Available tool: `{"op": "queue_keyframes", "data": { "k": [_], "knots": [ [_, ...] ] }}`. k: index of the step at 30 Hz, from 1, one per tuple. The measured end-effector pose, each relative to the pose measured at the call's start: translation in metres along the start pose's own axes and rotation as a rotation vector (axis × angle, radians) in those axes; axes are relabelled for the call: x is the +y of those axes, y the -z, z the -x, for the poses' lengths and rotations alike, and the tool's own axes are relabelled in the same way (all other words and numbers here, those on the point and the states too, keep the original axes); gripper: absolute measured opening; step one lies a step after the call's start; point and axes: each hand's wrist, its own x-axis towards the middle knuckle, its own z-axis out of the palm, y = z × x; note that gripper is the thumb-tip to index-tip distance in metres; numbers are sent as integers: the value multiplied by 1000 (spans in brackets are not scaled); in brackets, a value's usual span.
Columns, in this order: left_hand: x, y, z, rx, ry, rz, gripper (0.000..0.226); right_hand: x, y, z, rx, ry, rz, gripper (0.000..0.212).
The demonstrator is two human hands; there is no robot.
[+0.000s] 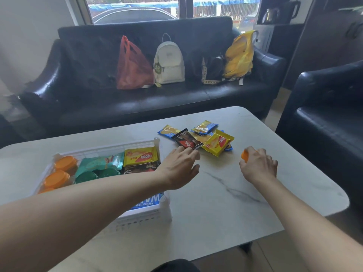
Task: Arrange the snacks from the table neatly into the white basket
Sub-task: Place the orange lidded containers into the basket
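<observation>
A white basket [145, 214] stands on the left of the marble table. It holds orange-lidded cups [65, 162], green packs [98, 163], a yellow wafer pack [140, 156], a dark pack and a blue one. A pile of snack packets lies mid-table: a black-red packet [186, 141], a yellow packet [218, 144] and blue-yellow ones [204, 127]. My left hand [179, 167] reaches over the basket's right edge, fingers apart, tips touching the black-red packet. My right hand [259, 165] is closed around an orange-lidded cup [245, 154], mostly hidden.
The marble table [225, 203] has rounded edges at right and front. Behind it a black sofa [147, 95] holds a red bag [132, 65], a white backpack [169, 61], a dark bag and a yellow bag [239, 54]. A black armchair [326, 114] stands at right.
</observation>
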Motion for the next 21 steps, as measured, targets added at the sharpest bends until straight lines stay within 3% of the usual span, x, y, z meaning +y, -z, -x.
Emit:
{"op": "queue_keyframes", "data": {
  "k": [8, 21],
  "knots": [
    [-9, 6, 5, 25, 3, 10, 34, 1, 7, -1, 12, -33, -128, 31],
    [-19, 19, 14, 42, 105, 130, 31, -63, 33, 33, 70, 164, -339, 60]
  ]
}}
